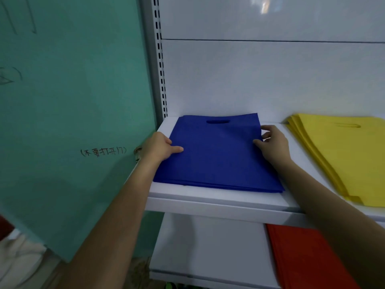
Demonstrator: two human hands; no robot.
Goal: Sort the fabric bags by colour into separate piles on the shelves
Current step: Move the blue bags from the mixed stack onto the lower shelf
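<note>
A pile of blue fabric bags [216, 155] lies flat on the left part of the white shelf [218, 203], cut-out handle toward the back. My left hand [161, 147] grips the pile's left edge, thumb on top and fingers tucked under. At the pile's right edge my right hand [271, 142] holds the fabric, thumb on top and fingers curled round the side. To the right on the same shelf lies a pile of yellow bags [341, 155]. A pile of red-orange bags [306, 255] sits on the lower shelf, partly behind my right forearm.
A teal door or panel [73, 122] with handwriting stands directly left of the shelving unit. The slotted metal upright [160, 59] runs up the shelf's left side. The white back panel [270, 80] closes the rear. The lower shelf [208, 257] has bare white surface on its left.
</note>
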